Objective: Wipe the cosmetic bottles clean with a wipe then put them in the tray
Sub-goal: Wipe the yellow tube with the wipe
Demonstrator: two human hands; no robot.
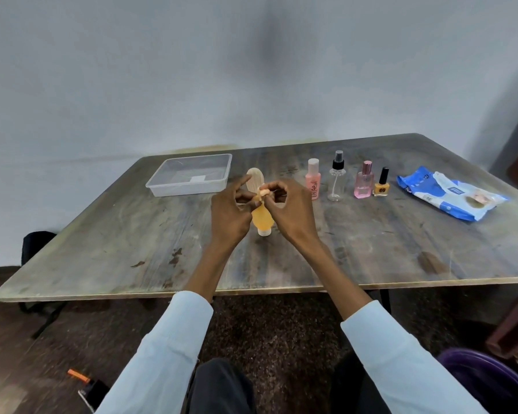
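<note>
Here both hands meet above the table [371, 249]: the left hand [231, 213] and the right hand [290, 210] pinch a small scrunched wipe [263, 192] between their fingertips. Just under them stands an orange bottle [262, 218]. Beyond the left hand lies the clear tray [189, 191]. To the right of the right hand stand four bottles [313, 177] in a row, and past them a blue wipes pack [449, 192]
</note>
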